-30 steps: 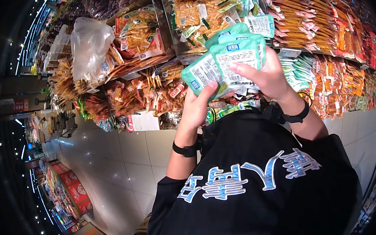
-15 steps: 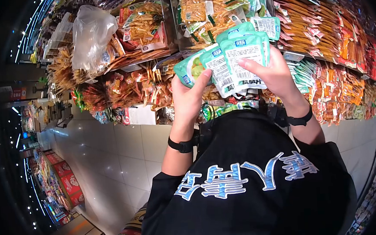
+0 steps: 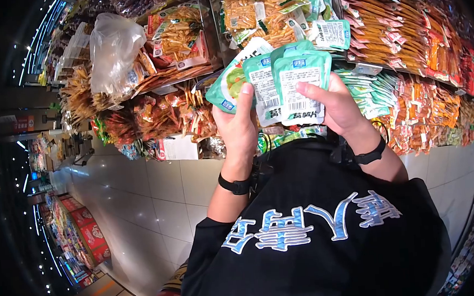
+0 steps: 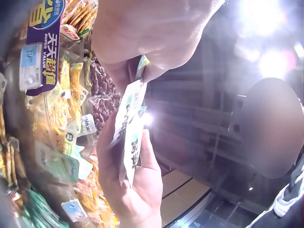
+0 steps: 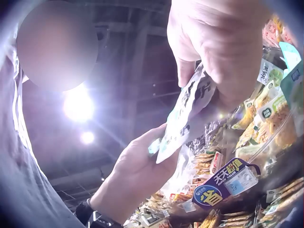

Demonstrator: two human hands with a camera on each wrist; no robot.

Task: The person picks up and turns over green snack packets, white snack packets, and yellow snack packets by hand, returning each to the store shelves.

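Several flat green-and-white snack packets are fanned between both hands in the head view. The left hand [image 3: 237, 129] pinches the left side of the fan, its thumb over a packet with a picture of green slices [image 3: 226, 89] and against a middle packet [image 3: 264, 84] that shows printed text. At the right, the right hand [image 3: 343, 106] grips the front packet [image 3: 303, 70], back side up, with its thumb across the text near a barcode. Both wrist views show the packets [image 4: 130, 137] nearly edge-on between the hands. Fingers behind the packets are hidden.
Bins of packaged snacks lie beyond the hands, with orange-brown packets [image 3: 384, 28] at right and similar green packets [image 3: 372, 88] below them. A clear plastic bag [image 3: 114, 52] rests at left. Tiled floor [image 3: 163, 190] shows below the shelf. A purple price sign [image 5: 225, 183] sticks out from the display.
The packets have spread out sideways. The left hand has moved a little left, and a packet with its picture side up now shows there. The right hand still holds the front packet.
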